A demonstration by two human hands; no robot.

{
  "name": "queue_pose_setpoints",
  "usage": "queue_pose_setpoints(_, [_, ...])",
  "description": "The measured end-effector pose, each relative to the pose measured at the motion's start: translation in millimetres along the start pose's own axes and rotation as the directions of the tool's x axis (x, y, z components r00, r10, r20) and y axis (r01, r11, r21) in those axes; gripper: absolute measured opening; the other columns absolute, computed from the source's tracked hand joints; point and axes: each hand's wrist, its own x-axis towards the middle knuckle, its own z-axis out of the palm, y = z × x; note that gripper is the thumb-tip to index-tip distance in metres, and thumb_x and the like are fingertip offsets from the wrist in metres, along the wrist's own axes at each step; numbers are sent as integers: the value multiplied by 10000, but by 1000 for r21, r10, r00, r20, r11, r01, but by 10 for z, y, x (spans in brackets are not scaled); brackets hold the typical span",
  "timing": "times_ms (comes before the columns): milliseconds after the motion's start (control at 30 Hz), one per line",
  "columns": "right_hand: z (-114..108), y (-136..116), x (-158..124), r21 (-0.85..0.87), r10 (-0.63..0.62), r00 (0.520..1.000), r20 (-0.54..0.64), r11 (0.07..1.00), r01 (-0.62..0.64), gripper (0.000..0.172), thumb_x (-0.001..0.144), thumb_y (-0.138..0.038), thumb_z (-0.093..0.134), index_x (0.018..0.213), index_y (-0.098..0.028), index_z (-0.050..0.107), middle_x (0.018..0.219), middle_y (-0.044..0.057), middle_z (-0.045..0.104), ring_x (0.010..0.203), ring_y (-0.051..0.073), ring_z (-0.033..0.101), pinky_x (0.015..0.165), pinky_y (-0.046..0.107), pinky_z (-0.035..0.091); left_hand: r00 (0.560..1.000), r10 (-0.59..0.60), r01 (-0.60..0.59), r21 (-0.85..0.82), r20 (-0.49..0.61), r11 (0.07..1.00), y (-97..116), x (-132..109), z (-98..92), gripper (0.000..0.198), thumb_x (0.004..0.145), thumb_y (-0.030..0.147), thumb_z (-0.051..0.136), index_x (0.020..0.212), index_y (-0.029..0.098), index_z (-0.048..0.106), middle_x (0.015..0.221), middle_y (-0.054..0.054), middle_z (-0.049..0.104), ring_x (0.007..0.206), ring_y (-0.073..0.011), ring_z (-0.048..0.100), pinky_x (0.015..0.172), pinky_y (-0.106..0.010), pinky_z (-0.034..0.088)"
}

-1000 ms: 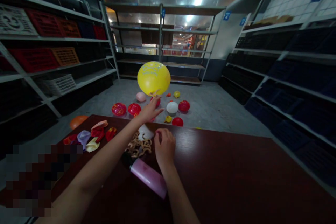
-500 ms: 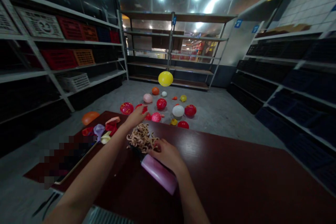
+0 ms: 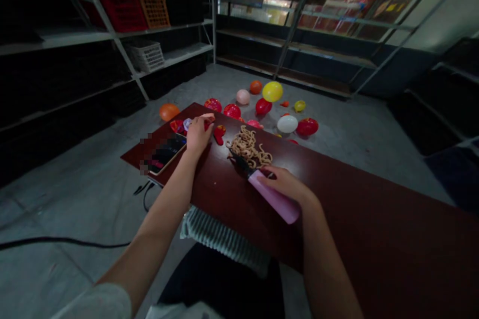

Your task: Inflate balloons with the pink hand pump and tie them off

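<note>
My left hand [image 3: 198, 135] is over the pile of limp balloons at the table's left end, fingers bent down and closed on a deflated balloon [image 3: 208, 117] of salmon colour. Beside it lies a limp red balloon [image 3: 219, 134]. My right hand [image 3: 287, 184] curls over the front end of a pink cylinder [image 3: 275, 198] with a black tapered nozzle [image 3: 239, 159], which looks like a balloon pump lying on the table. Its thumb and forefinger are bent near the neck. Just beyond the nozzle sits a heap of curly tan strands [image 3: 247, 144].
The dark red table [image 3: 344, 194] runs off to the right. A flat black item [image 3: 168, 150] with a pale edge lies at its left end. Inflated balloons, including a yellow balloon [image 3: 272, 91], are beyond the table. Shelves [image 3: 179, 55] line the room, and a cable [image 3: 67, 240] crosses the floor.
The view has tilted down. My left hand has drawn back from the far table edge to the limp balloons at left. The right hand has shifted slightly from the strands onto the pink pump.
</note>
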Motion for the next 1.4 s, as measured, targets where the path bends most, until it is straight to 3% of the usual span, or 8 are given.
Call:
queue_pose_setpoints(367, [-30,-24,-5,-71,42,997,59,997,-38,307,856,-495,660,984,-236,767,1004,67,780,864,231,688,786,346,496,972,-109,37,320,209,947,332,-101,173,249,891,276,765,979,67,659,1059,-262,668,1166,-450,571,1072,-539,339])
queue_pose_setpoints(533, [-72,-81,-48,334,255,963,-87,918,-213,319,819,-459,692,1027,-228,762,1066,53,781,928,223,701,815,323,545,983,-172,180,-216,58,960,383,-42,207,67,971,189,661,985,149,609,947,-122,690,1103,-332,647,1087,-483,378])
queue_pose_setpoints(667, [-23,-230,-59,678,424,905,-31,675,-293,389,926,-519,543,992,-189,739,882,64,781,751,194,707,647,281,570,881,-357,448,-790,311,418,504,-22,252,58,1037,137,534,1012,184,555,793,-22,673,700,-152,673,738,-262,540])
queue_pose_setpoints(767, [24,-258,-28,765,462,880,110,526,-372,432,977,-514,471,977,-167,729,789,69,764,624,162,677,544,244,543,803,-273,563,-825,529,56,581,-43,211,162,1022,21,484,982,135,592,882,-41,710,665,-93,660,654,-190,531])
queue_pose_setpoints(900, [74,-167,12,745,367,918,153,567,-351,411,987,-481,502,939,-141,729,819,95,776,616,145,678,546,218,541,797,-194,540,-819,572,-193,598,-42,103,304,1048,-12,376,1003,99,656,1107,-91,728,972,-99,713,815,-158,558])
queue_pose_setpoints(1100, [107,-60,28,796,333,922,199,494,-350,412,976,-505,528,968,-147,733,793,85,768,637,148,693,565,217,558,782,-270,539,-827,561,-160,555,-35,49,350,1103,183,344,1123,161,693,1218,-91,721,1158,-144,674,867,-200,587])
queue_pose_setpoints(1267, [120,-73,31,815,302,926,226,463,-350,456,980,-527,506,986,-134,738,810,88,762,608,125,667,545,203,544,682,-126,715,-693,721,-96,579,-111,112,313,1041,111,415,1070,158,723,1386,-98,650,1194,-170,663,855,-225,598])
queue_pose_setpoints(1400, [131,-78,34,841,272,933,235,424,-335,455,975,-533,520,1012,-133,733,829,91,763,636,126,678,565,198,549,765,-146,611,-778,628,-143,534,-57,64,414,961,-14,384,1109,182,717,1377,-75,658,1314,-154,586,876,-192,578])
